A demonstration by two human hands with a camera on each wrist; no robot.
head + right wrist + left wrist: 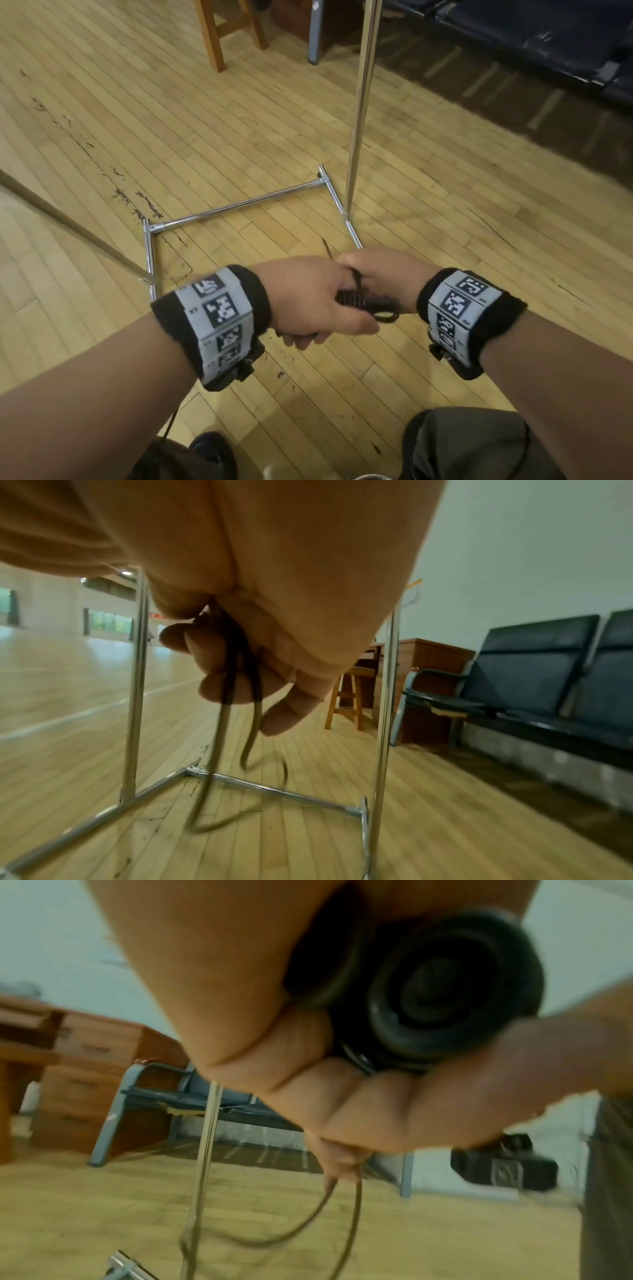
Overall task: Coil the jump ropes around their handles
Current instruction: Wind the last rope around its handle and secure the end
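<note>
My left hand (310,301) grips the black jump rope handles (352,298), which have rope coils wound round them. In the left wrist view the round black handle ends (441,993) sit in the curled fingers (342,1096). My right hand (380,274) is close against the left one and pinches the thin dark rope (236,669) between its fingers (219,664). A loose loop of the rope (212,791) hangs down from that hand toward the floor. A short rope end (327,251) sticks up above the hands.
A chrome rack base (246,202) with an upright pole (359,106) stands on the wooden floor just beyond my hands. A wooden stool (222,31) and dark bench seats (534,674) are further back. My knees (472,445) are below.
</note>
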